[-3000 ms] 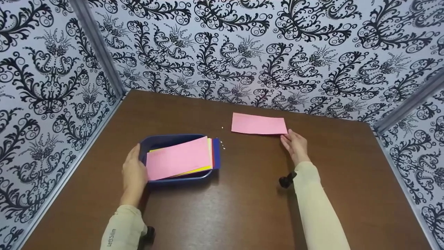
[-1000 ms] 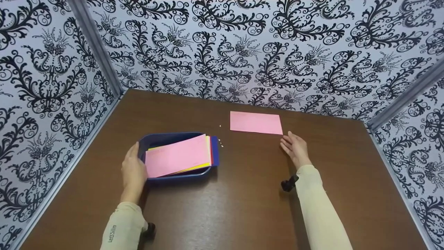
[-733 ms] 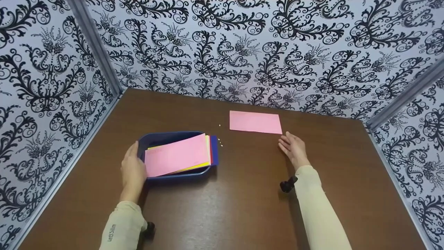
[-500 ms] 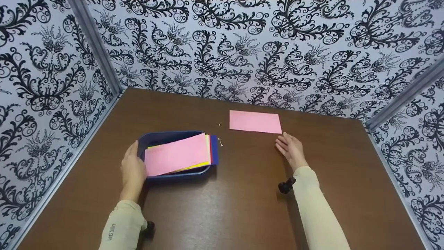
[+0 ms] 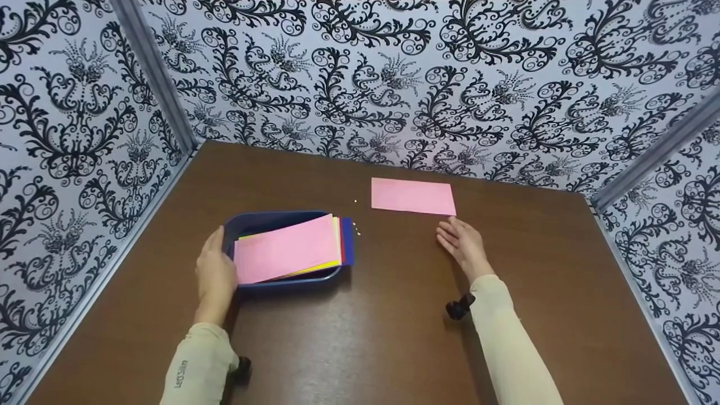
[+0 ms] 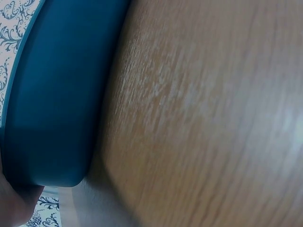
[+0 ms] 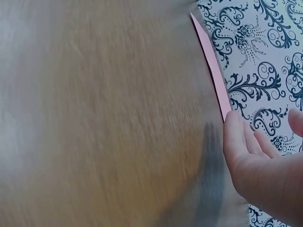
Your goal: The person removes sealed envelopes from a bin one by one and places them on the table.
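Leftward slides my right hand [image 5: 468,246], fingers [image 7: 233,137] released beside the pink paper [image 5: 413,196] on the counter [image 5: 315,349]; my left hand [image 5: 216,274] touches the tray [image 5: 289,285], grip unclear. Careless brushing could skew that paper!

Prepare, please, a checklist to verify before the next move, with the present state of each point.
1. Left hand touching the blue tray: ok, at its left end.
2. Stack of coloured papers fully inside the tray: not ok, it projects past the right end.
3. Right hand free: ok, it holds nothing.
4. Right fingers touching the separate pink paper: cannot tell.
5. Table clean: not ok, white specks lie right of the tray.
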`<action>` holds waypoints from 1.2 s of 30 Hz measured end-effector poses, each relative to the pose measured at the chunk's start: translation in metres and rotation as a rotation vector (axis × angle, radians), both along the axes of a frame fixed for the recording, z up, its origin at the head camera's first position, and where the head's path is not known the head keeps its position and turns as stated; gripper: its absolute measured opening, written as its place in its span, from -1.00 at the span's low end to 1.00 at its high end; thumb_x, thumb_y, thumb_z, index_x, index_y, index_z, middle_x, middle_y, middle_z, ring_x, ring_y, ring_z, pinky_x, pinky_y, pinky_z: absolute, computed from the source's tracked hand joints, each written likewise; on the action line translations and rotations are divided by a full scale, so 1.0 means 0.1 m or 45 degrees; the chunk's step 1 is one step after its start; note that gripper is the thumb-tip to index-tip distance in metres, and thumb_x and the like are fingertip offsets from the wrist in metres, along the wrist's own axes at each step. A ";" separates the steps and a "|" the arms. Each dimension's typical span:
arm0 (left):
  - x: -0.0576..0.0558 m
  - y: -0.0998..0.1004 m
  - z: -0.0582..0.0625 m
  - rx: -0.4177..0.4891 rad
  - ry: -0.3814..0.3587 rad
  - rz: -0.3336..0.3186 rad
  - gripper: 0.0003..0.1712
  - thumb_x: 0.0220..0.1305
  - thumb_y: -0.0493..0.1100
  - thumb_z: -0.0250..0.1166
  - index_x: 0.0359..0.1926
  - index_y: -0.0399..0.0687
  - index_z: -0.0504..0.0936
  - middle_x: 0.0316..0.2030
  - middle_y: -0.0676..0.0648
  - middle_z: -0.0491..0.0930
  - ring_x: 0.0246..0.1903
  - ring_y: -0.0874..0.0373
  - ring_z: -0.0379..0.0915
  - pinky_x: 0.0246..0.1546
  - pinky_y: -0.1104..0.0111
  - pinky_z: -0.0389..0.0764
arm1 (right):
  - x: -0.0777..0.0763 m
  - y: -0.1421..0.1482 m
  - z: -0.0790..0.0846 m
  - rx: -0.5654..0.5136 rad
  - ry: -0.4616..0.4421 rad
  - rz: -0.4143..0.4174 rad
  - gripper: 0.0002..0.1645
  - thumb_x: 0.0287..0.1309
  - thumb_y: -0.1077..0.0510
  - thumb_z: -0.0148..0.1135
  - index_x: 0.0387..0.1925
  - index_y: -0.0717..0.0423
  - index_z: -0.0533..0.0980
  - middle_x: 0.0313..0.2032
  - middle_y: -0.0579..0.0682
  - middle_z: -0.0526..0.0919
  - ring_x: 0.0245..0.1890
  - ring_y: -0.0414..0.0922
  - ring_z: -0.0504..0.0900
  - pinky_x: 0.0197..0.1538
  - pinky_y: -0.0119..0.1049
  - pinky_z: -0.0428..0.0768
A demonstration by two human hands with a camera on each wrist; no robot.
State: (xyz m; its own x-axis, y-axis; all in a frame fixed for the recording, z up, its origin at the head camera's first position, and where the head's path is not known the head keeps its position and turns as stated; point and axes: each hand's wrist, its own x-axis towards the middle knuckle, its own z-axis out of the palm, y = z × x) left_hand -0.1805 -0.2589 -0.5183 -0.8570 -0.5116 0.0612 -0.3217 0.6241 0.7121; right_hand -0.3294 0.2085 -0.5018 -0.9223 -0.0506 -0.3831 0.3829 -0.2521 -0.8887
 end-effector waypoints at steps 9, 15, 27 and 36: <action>-0.01 0.00 0.01 -0.032 0.023 0.017 -0.34 0.39 -0.42 -0.22 0.49 -0.14 0.23 0.46 -0.23 0.26 0.36 -0.33 0.26 0.36 -0.14 0.33 | 0.06 -0.02 -0.08 0.033 0.030 0.013 -0.27 0.49 -0.04 -0.05 0.50 0.23 0.07 0.48 0.24 0.23 0.42 0.07 0.38 0.43 -0.18 0.41; 0.00 0.00 0.02 -0.022 0.008 0.014 -0.35 0.40 -0.42 -0.20 0.50 -0.15 0.22 0.47 -0.25 0.24 0.40 -0.31 0.21 0.42 -0.10 0.27 | 0.09 -0.04 -0.11 0.053 0.041 0.036 -0.26 0.50 -0.03 -0.04 0.51 0.24 0.07 0.48 0.25 0.24 0.41 0.06 0.38 0.44 -0.15 0.40; 0.00 0.00 0.01 -0.012 0.016 0.011 -0.35 0.41 -0.42 -0.20 0.50 -0.15 0.22 0.47 -0.25 0.23 0.41 -0.30 0.21 0.43 -0.10 0.26 | 0.13 -0.12 -0.15 0.067 0.046 0.051 -0.30 0.48 -0.03 -0.01 0.44 0.29 0.15 0.36 0.23 0.43 0.23 -0.03 0.58 0.36 -0.17 0.50; 0.00 0.01 -0.02 -0.017 0.043 0.004 -0.38 0.42 -0.40 -0.19 0.48 -0.19 0.24 0.46 -0.28 0.24 0.41 -0.32 0.20 0.44 -0.10 0.25 | 0.19 -0.16 -0.17 0.102 0.069 0.100 -0.30 0.51 -0.03 -0.05 0.46 0.29 0.13 0.44 0.28 0.30 0.38 0.11 0.43 0.42 -0.11 0.43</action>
State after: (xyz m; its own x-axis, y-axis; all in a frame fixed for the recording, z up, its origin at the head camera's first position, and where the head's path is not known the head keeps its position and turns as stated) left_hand -0.1808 -0.2583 -0.5198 -0.8526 -0.5135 0.0970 -0.2997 0.6325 0.7142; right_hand -0.3105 0.1924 -0.5187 -0.9362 -0.0952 -0.3383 0.3495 -0.1506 -0.9248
